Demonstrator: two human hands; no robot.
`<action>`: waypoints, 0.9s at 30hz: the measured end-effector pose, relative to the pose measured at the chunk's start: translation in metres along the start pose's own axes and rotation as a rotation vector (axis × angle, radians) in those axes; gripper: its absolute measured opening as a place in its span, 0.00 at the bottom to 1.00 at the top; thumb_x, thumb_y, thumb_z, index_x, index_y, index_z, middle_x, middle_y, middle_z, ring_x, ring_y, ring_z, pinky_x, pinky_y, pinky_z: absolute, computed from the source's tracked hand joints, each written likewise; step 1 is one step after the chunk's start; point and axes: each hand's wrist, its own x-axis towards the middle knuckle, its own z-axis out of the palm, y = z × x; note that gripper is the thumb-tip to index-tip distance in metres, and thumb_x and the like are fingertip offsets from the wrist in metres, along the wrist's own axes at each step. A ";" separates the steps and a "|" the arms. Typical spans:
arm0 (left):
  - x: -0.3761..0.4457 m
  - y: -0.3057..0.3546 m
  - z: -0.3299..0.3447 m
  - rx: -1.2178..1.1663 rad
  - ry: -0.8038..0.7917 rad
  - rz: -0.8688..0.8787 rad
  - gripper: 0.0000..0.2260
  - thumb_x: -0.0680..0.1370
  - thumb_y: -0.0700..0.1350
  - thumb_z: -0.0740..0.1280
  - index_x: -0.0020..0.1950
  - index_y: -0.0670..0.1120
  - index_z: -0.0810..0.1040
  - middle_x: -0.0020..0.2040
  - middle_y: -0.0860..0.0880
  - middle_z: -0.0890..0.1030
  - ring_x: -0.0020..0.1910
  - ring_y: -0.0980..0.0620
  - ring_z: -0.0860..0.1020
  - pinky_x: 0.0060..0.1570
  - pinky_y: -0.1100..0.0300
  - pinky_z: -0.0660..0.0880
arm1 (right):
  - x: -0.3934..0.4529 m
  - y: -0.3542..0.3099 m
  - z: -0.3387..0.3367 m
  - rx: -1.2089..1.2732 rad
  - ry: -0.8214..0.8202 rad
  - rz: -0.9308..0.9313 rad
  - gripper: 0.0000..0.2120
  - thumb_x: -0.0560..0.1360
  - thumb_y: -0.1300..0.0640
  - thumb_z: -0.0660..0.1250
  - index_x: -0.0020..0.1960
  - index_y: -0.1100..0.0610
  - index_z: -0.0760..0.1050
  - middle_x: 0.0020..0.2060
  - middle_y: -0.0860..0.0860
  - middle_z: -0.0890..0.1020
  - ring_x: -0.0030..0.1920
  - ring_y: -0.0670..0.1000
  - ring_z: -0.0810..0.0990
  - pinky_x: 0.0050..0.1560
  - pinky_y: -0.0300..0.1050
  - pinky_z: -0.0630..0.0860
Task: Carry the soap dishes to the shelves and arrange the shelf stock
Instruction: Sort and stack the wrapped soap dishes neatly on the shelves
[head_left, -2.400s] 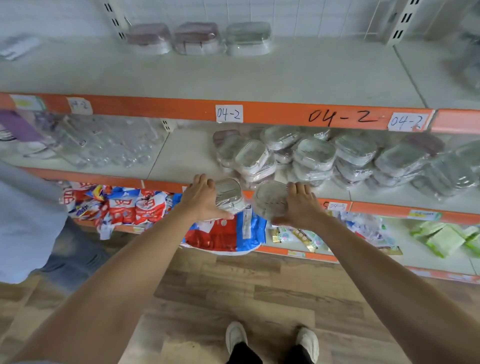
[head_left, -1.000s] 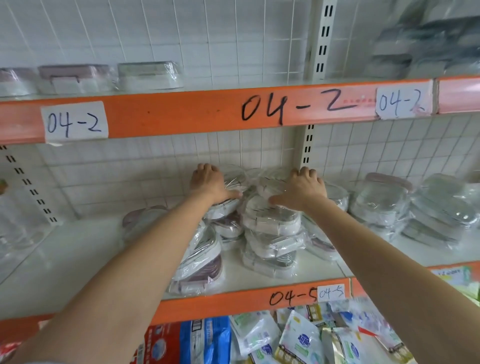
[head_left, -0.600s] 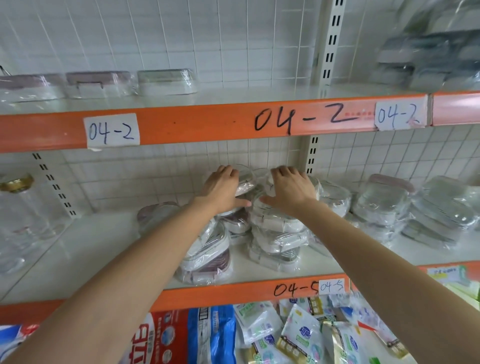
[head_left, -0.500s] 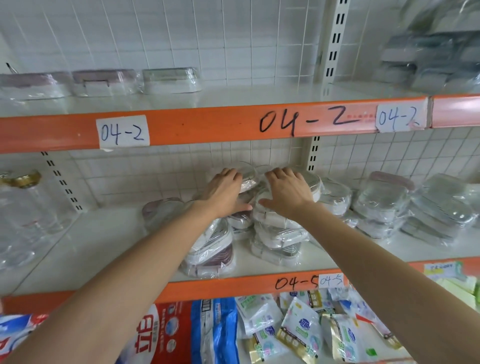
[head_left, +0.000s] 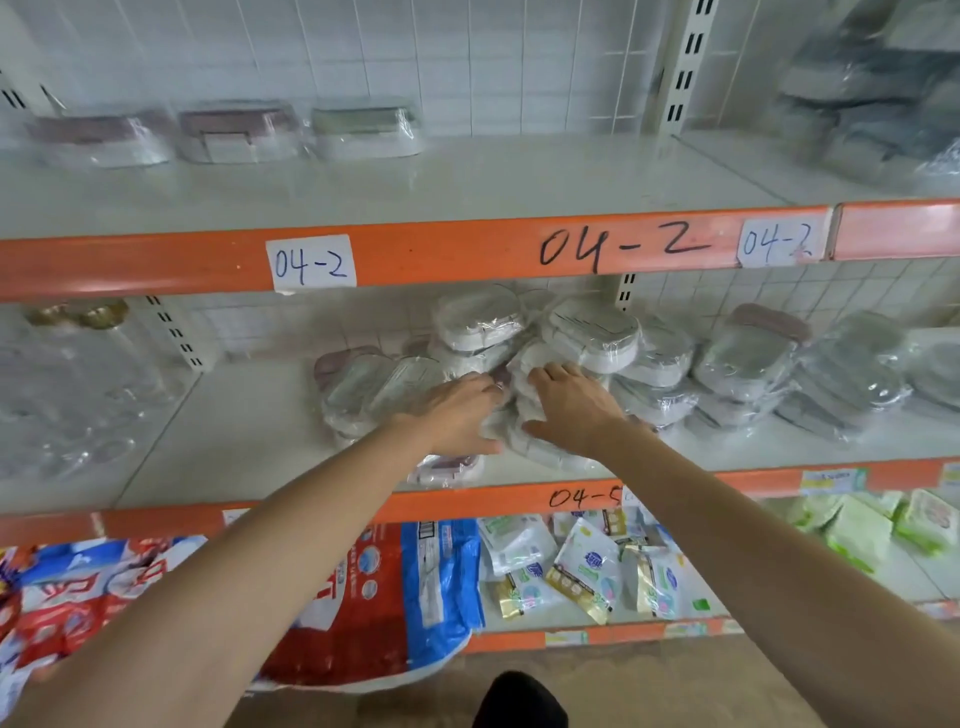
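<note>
Several plastic-wrapped soap dishes lie heaped on the middle shelf (head_left: 249, 431). Two white ones, the left (head_left: 480, 318) and the right (head_left: 592, 328), sit on top of the heap. My left hand (head_left: 457, 410) rests with straight fingers against the heap's left front. My right hand (head_left: 571, 408) lies close beside it, fingers spread over a wrapped dish (head_left: 519, 402) low in the stack. A dark-lidded dish (head_left: 447, 467) sits at the shelf's front edge under my left wrist. What lies beneath my palms is hidden.
More wrapped dishes (head_left: 748, 358) are stacked to the right. The upper shelf (head_left: 467, 182) carries three dishes (head_left: 244, 132) at its back. Clear glass jars (head_left: 78, 374) stand at the left. Below are detergent bags (head_left: 363, 597), sachets (head_left: 582, 566) and green packs (head_left: 857, 530).
Both hands carried a soap dish each up to the heap, left them on top, and have since dropped lower onto the front of the stack, closer together.
</note>
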 end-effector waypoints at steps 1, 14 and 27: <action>-0.006 0.003 -0.001 -0.025 -0.040 -0.004 0.28 0.75 0.55 0.69 0.69 0.41 0.71 0.66 0.44 0.71 0.66 0.47 0.67 0.65 0.54 0.65 | -0.005 -0.003 -0.001 0.008 -0.024 -0.007 0.29 0.77 0.46 0.65 0.71 0.59 0.61 0.67 0.55 0.69 0.69 0.55 0.65 0.68 0.49 0.63; -0.114 0.025 -0.094 -0.212 -0.179 -0.099 0.28 0.72 0.59 0.72 0.65 0.43 0.74 0.62 0.47 0.76 0.60 0.49 0.73 0.59 0.55 0.72 | -0.090 -0.052 -0.083 0.070 -0.178 -0.130 0.28 0.77 0.47 0.65 0.71 0.60 0.62 0.65 0.56 0.70 0.65 0.55 0.68 0.63 0.47 0.67; -0.128 0.033 -0.216 -0.244 -0.118 -0.067 0.14 0.73 0.46 0.73 0.56 0.42 0.79 0.52 0.47 0.81 0.51 0.50 0.79 0.54 0.54 0.75 | -0.107 -0.063 -0.199 0.113 -0.105 -0.162 0.21 0.77 0.54 0.65 0.68 0.59 0.68 0.61 0.53 0.75 0.59 0.51 0.74 0.55 0.39 0.68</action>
